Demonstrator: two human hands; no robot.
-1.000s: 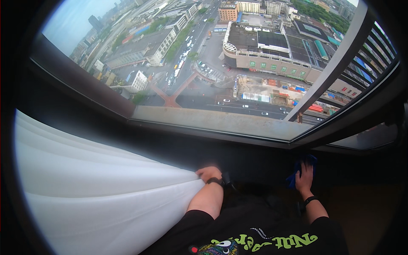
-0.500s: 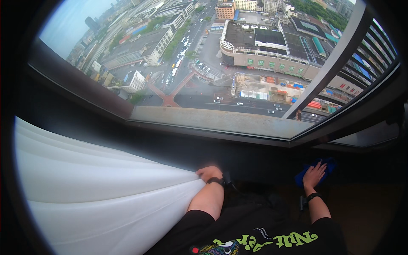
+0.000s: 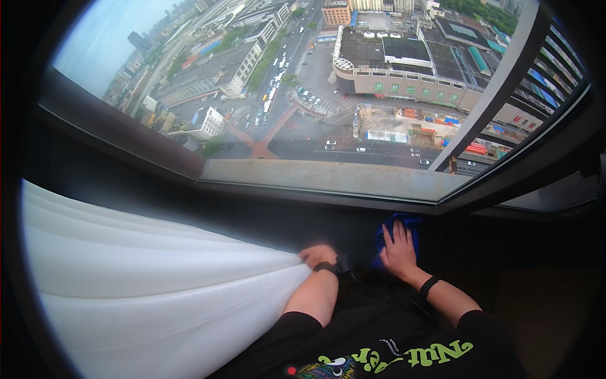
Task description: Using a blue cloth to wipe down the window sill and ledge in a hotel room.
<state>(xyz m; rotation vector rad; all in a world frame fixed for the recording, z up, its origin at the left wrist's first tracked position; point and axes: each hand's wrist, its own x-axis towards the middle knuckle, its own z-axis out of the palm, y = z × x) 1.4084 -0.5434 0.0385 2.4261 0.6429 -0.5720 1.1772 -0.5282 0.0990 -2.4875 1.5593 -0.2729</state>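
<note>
My left hand (image 3: 317, 254) grips the gathered edge of a white sheer curtain (image 3: 145, 284) and holds it off to the left. Flat on a blue cloth (image 3: 394, 228) lies my right hand (image 3: 399, 249), fingers spread, pressing it against the dark sill below the window (image 3: 328, 88). Both wrists wear dark bands. The cloth sits just under the window frame's lower edge, mostly covered by my hand.
The large window looks down on city streets and buildings from high up. A dark frame bar (image 3: 499, 82) slants across its right side. The sill (image 3: 252, 215) and wall below are dark. My black printed shirt (image 3: 391, 354) fills the lower middle.
My right hand with the blue cloth has slid left along the sill toward my left hand. The left hand has kept its hold on the curtain.
</note>
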